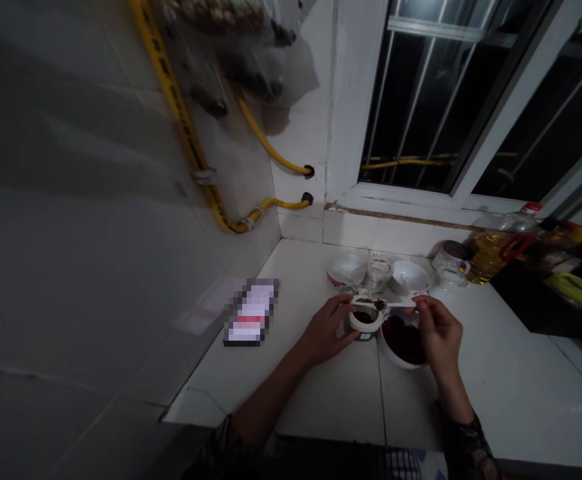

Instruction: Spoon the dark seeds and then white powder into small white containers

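My left hand (329,328) is closed around the side of a small seasoning jar (364,329) with a pale rim and its lid flipped up. Dark contents show inside the jar. Between the fingertips of my right hand (439,328) is the handle of a small white spoon (399,303). The spoon's bowl, with something dark in it, is over the jar's mouth. Below the spoon, a white bowl (405,364) holds a dark, reddish-brown mass. My right hand covers the right side of that bowl.
Behind the jar stand a shallow bowl (345,268), a clear container (379,273) and a white bowl (411,275). An oil bottle (495,250) and a black box (528,300) are at right. A phone (251,313) leans left by the wall.
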`<action>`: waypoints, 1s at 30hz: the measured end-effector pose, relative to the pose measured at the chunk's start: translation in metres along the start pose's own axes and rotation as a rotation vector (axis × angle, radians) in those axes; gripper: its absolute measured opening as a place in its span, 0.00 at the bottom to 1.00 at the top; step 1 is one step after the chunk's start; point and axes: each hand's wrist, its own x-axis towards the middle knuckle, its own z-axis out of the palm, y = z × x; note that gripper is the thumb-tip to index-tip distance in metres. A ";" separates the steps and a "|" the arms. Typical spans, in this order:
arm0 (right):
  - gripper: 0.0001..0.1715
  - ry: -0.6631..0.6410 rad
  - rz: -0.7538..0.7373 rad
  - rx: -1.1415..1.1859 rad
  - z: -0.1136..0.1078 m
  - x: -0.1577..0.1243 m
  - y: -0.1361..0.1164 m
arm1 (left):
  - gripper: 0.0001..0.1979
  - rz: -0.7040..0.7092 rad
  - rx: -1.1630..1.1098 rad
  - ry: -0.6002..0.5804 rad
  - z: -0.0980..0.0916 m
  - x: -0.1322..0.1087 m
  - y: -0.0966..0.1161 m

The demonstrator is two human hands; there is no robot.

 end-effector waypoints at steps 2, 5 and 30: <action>0.14 -0.131 -0.227 -0.106 0.008 -0.007 -0.004 | 0.21 0.001 0.005 0.000 0.000 0.000 0.000; 0.14 -0.271 -0.394 -0.185 0.009 -0.012 -0.007 | 0.21 -0.002 -0.004 0.002 0.000 0.000 0.000; 0.24 -0.279 0.391 -0.015 -0.022 0.007 0.020 | 0.21 -0.016 0.001 -0.025 -0.003 0.000 0.002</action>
